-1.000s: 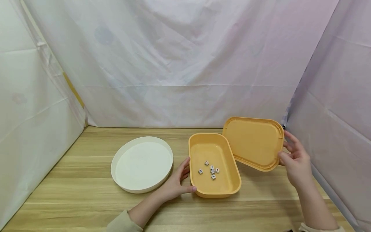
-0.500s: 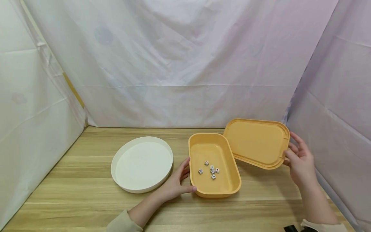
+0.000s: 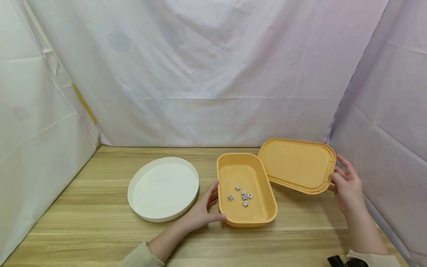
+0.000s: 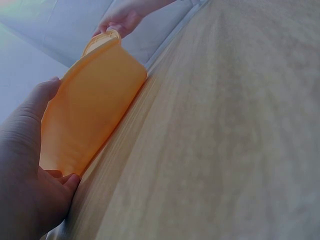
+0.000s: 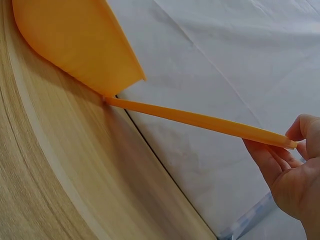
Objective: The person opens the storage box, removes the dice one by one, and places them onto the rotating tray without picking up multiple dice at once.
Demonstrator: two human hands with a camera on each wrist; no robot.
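A yellow rectangular box (image 3: 263, 207) stands on the wooden table with several white dice (image 3: 245, 197) on its floor. Against the box's left wall rests my left hand (image 3: 201, 209), its thumb at the near-left corner of the rim; the left wrist view shows the thumb (image 4: 42, 95) reaching to the rim and fingertips low on the wall. My right hand (image 3: 348, 185) pinches the right end of the matching yellow lid (image 3: 297, 163), thumb on top and fingers beneath. In the right wrist view the lid (image 5: 200, 120) slopes, its far end down by the box and table.
Left of the box lies a round white tray (image 3: 163, 191), close to my left forearm. White cloth (image 3: 213, 74) hangs behind the table (image 3: 100, 222) and along both sides; the right cloth (image 3: 393, 148) is near my right hand.
My right hand has drawn the lid a little to the right and lowered it to a flatter angle. The left hand, box, dice and tray stay where they were.
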